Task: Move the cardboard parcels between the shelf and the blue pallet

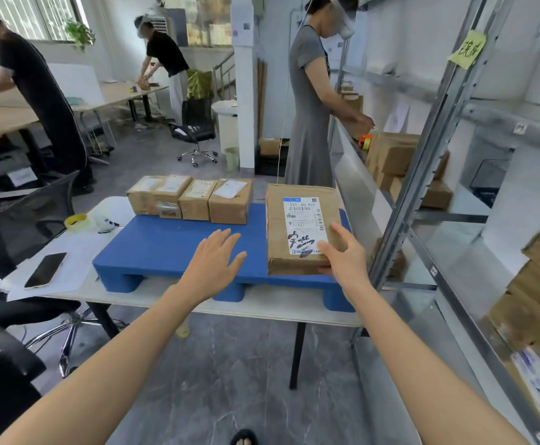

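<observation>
Beyond the left hand (212, 264), which hovers flat and empty over the bare pallet (166, 245): four small parcels (190, 199), touching in a row along the far edge, judged already placed. Right of that hand: large parcel (300, 226), flat on the pallet's right end, label up, long axis running away from the person. Right hand (342, 255) grips its near right corner, thumb on top. Right of that hand: shelf (429, 149), more boxes (538, 284) waiting; work seems partway done.
</observation>
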